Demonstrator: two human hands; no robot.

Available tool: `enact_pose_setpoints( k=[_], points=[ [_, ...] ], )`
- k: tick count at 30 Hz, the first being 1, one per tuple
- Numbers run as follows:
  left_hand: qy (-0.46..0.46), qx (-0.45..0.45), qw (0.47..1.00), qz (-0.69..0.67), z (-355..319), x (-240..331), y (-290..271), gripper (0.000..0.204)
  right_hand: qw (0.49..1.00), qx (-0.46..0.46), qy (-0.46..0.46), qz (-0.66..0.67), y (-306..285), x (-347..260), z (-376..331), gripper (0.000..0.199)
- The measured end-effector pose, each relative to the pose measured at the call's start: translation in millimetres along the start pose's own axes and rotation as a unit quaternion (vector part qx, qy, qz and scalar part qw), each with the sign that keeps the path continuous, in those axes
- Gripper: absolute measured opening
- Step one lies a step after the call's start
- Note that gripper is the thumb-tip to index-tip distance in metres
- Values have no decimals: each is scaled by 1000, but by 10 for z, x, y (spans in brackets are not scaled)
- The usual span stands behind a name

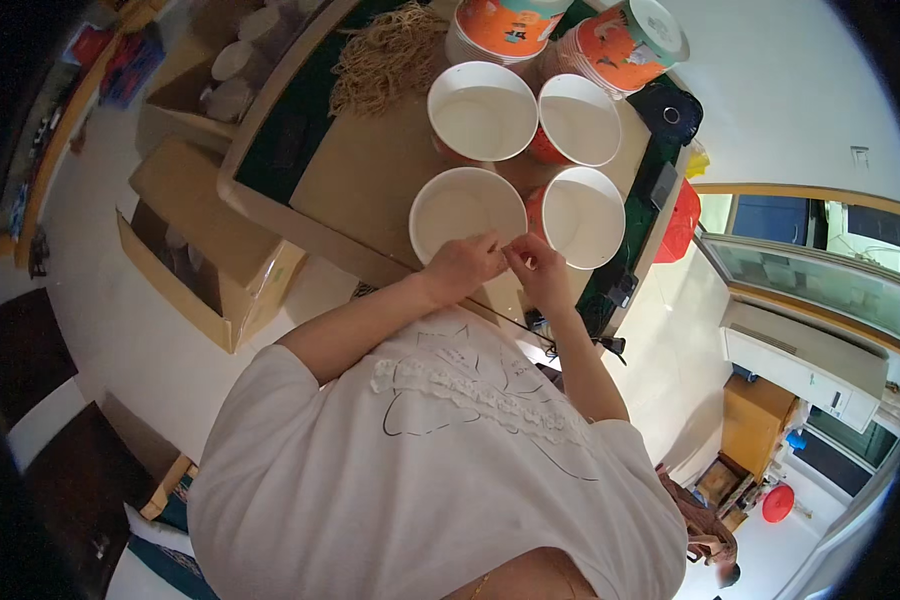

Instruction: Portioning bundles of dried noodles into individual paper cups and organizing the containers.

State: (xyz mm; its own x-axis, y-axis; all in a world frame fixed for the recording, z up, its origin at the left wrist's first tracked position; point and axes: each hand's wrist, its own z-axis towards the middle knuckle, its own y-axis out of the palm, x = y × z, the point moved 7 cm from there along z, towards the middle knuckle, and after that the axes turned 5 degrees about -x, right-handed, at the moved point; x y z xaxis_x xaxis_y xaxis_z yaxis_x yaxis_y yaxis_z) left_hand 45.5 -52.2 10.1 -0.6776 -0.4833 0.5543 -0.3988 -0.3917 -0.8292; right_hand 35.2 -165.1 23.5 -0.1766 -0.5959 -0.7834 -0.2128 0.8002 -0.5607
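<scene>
My left hand [467, 266] and my right hand [541, 274] meet at the table's near edge, fingertips pinched together. Whatever they pinch is too small or hidden to make out. Just behind the left hand stands a white-lined paper bucket [467, 205], upright and open at the top. Beside the right hand is another paper bucket [585, 220] with an orange outside. Two more open paper buckets, one on the left [482, 110] and one on the right [580, 120], stand behind these. A tangled heap of tan cord [388, 62] lies at the far left.
Stacked orange and green paper buckets, one on the left [510, 28] and one on the right [625, 45], stand at the back. Open cardboard boxes [210, 235] sit left of the table [370, 185]. A dark round object [668, 112] and a cable plug [622, 290] lie along the right edge.
</scene>
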Motion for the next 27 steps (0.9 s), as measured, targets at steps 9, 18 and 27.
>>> enact_pose_setpoints(
  k=[9, 18, 27],
  points=[
    [-301, -71, 743, -593, 19, -410, 315, 10, 986, 144, -15, 83, 70, 157, -232, 8],
    [-344, -110, 553, -751, -58, -413, 510, 15, 965, 237, -110, 14, 79, 11, -365, 13],
    [-349, -131, 645, -667, -92, -408, 439, 11, 974, 210, -65, 59, 7, -27, -364, 16]
  ],
)
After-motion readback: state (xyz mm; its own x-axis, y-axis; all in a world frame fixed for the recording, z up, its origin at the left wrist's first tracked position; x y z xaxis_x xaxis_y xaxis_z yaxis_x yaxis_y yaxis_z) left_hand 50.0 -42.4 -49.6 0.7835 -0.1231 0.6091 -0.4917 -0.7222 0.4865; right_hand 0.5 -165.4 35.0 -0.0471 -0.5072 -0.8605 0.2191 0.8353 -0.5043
